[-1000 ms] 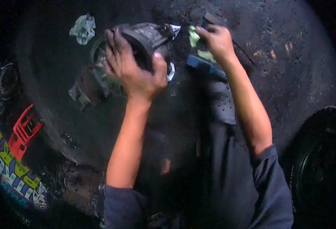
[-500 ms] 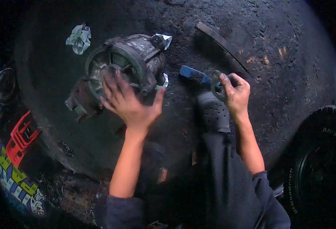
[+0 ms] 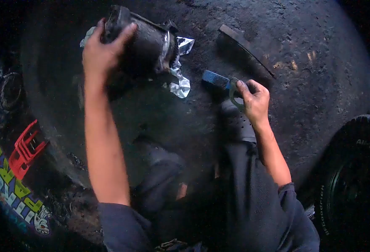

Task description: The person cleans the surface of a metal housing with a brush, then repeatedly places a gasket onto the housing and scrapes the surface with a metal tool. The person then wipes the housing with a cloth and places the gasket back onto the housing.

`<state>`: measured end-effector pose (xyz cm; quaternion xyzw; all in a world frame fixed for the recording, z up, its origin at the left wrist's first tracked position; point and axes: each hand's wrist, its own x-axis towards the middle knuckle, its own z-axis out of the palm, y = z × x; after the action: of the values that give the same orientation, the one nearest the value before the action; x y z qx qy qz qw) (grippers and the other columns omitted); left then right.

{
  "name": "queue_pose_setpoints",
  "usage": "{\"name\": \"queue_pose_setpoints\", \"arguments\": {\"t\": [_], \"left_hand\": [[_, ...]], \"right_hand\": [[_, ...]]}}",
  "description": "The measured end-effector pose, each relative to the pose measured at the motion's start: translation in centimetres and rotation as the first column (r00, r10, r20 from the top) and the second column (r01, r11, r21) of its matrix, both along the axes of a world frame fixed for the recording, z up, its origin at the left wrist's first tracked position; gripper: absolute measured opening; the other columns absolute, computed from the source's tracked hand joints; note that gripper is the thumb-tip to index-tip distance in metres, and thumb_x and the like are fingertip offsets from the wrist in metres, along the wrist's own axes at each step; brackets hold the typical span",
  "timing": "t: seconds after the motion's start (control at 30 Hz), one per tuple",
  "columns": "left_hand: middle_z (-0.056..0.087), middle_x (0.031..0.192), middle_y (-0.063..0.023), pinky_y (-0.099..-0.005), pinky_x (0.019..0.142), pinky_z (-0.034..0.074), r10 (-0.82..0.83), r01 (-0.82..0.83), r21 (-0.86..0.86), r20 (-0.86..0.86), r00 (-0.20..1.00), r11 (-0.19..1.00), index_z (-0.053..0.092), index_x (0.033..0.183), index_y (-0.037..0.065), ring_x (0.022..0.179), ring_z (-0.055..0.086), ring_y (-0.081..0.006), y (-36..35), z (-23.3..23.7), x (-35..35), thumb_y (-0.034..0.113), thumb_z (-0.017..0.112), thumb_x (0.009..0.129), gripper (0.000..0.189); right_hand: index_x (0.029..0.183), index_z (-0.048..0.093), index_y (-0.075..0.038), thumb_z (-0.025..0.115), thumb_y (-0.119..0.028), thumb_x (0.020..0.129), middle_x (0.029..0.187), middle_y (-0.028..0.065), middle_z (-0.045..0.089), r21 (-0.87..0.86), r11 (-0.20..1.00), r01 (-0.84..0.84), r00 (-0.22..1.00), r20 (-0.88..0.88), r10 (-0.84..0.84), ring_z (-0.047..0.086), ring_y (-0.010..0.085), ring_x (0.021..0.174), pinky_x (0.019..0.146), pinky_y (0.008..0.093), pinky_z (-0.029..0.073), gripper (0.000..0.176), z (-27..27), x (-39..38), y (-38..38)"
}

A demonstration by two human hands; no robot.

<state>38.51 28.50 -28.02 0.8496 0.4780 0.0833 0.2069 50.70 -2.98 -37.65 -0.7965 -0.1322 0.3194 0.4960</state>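
At the upper left, my left hand point(image 3: 103, 52) is wrapped round the near end of a dark cylindrical metal housing point(image 3: 145, 48), which is tilted on its side. Crumpled foil-like paper point(image 3: 181, 86) lies against the housing's right end. My right hand point(image 3: 255, 98) pinches a thin greyish ring point(image 3: 233, 94) between thumb and fingers, right of centre. Just left of the ring lies a blue block point(image 3: 215, 79) on the ground. The underside of the housing is lost in shadow.
A long curved dark strip point(image 3: 246, 48) lies on the ground at the upper right. My shoe point(image 3: 246, 126) is below the ring. A tyre point(image 3: 344, 180) stands at the right edge. A red and yellow-green printed graphic point(image 3: 19, 185) shows at the lower left.
My left hand has gone from lying spread on the housing's face to gripping its edge. The housing has tipped and shifted up, showing more of the paper. My right hand still holds the ring.
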Motion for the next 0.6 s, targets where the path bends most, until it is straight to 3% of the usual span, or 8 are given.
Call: {"name": "queue_pose_setpoints", "arguments": {"t": [0.03, 0.1, 0.13, 0.17, 0.33, 0.37, 0.43, 0.6], "left_hand": [[0.066, 0.102, -0.0119, -0.0303, 0.085, 0.047, 0.002, -0.002, -0.001, -0.002, 1.0, 1.0, 0.053, 0.124, -0.001, 0.094, 0.063, -0.0211, 1.5, 0.2, 0.1, 0.05, 0.076, 0.07, 0.078], [0.065, 0.104, -0.0119, -0.0296, 0.084, 0.047, -0.037, -0.019, -0.353, -0.15, 0.988, 0.936, 0.052, 0.126, 0.0, 0.093, 0.062, -0.0195, 3.7, 1.0, 1.0, 0.051, 0.075, 0.071, 0.079], [0.061, 0.114, -0.0196, -0.0342, 0.095, 0.042, -0.04, 0.001, -0.457, -0.076, 0.996, 0.889, 0.052, 0.125, -0.003, 0.11, 0.057, -0.0266, 4.6, 0.6, 1.0, 0.061, 0.073, 0.064, 0.091], [0.061, 0.114, -0.0196, -0.0342, 0.095, 0.042, -0.042, 0.006, -0.448, -0.069, 0.997, 0.894, 0.052, 0.125, -0.003, 0.11, 0.057, -0.0266, 4.9, 0.3, 1.0, 0.061, 0.073, 0.064, 0.091], [0.058, 0.119, -0.0215, -0.0369, 0.096, 0.042, -0.054, 0.05, -0.043, -0.108, 0.993, 0.998, 0.051, 0.125, -0.002, 0.113, 0.055, -0.0306, 4.6, -0.5, 0.7, 0.067, 0.07, 0.062, 0.095], [0.058, 0.119, -0.0215, -0.0369, 0.096, 0.042, -0.055, 0.051, -0.042, -0.107, 0.993, 0.998, 0.051, 0.125, -0.002, 0.113, 0.055, -0.0306, 4.4, -0.7, 0.6, 0.067, 0.07, 0.062, 0.095], [0.055, 0.123, -0.0228, -0.0417, 0.098, 0.039, -0.059, 0.092, 0.249, -0.138, 0.989, 0.964, 0.049, 0.128, -0.001, 0.117, 0.052, -0.0334, 3.9, -1.1, 0.3, 0.07, 0.069, 0.06, 0.101], [0.05, 0.129, -0.0224, -0.0462, 0.104, 0.031, 0.05, -0.004, 0.256, -0.174, 0.984, 0.967, 0.046, 0.132, 0.002, 0.124, 0.045, -0.0345, 5.7, -0.1, 0.9, 0.077, 0.064, 0.056, 0.107]], "right_hand": [[0.066, 0.054, 0.003, 0.067, -0.017, 0.082, 0.053, 0.0065, 0.04, -0.001, 1.0, -0.002, 1.0, -0.002, 0.002, 0.035, 0.009, 0.054, 0.047, 0.03, 0.032, 0.029, -0.2, -0.1, -0.1], [0.066, 0.054, 0.003, 0.067, -0.018, 0.082, 0.053, 0.008, 0.04, -0.004, 0.999, -0.047, 0.999, 0.027, 0.047, 0.035, 0.01, 0.054, 0.048, 0.0307, 0.032, 0.03, -0.7, 0.0, -0.3], [0.066, 0.054, 0.003, 0.067, -0.018, 0.082, 0.053, 0.008, 0.04, 0.002, 0.999, -0.047, 0.998, 0.034, 0.047, 0.035, 0.01, 0.054, 0.048, 0.0307, 0.032, 0.03, -0.7, 0.1, -0.3], [0.066, 0.054, 0.003, 0.067, -0.018, 0.082, 0.053, 0.0083, 0.04, -0.01, 1.0, -0.019, 1.0, 0.016, 0.019, 0.035, 0.0102, 0.054, 0.048, 0.0309, 0.033, 0.03, -0.8, 0.1, -0.3], [0.066, 0.053, 0.003, 0.067, -0.018, 0.081, 0.053, 0.009, 0.041, -0.03, 0.999, -0.017, 0.999, 0.028, 0.017, 0.036, 0.0108, 0.053, 0.048, 0.0311, 0.033, 0.03, 0.1, -0.2, 0.0], [0.066, 0.053, 0.003, 0.067, -0.018, 0.081, 0.053, 0.0091, 0.041, -0.01, 1.0, -0.015, 1.0, 0.011, 0.015, 0.036, 0.0109, 0.053, 0.048, 0.0311, 0.033, 0.03, -0.1, -0.3, -0.1], [0.065, 0.053, 0.003, 0.067, -0.018, 0.081, 0.053, 0.0091, 0.041, 0.012, 1.0, -0.01, 1.0, -0.003, 0.01, 0.036, 0.0109, 0.053, 0.048, 0.0311, 0.033, 0.03, -0.5, -0.3, -0.3], [0.065, 0.053, 0.003, 0.068, -0.017, 0.081, 0.052, 0.0094, 0.04, -0.027, 0.999, -0.022, 0.999, 0.035, 0.022, 0.034, 0.0108, 0.052, 0.047, 0.031, 0.032, 0.03, -0.9, -0.5, -0.2]]}}
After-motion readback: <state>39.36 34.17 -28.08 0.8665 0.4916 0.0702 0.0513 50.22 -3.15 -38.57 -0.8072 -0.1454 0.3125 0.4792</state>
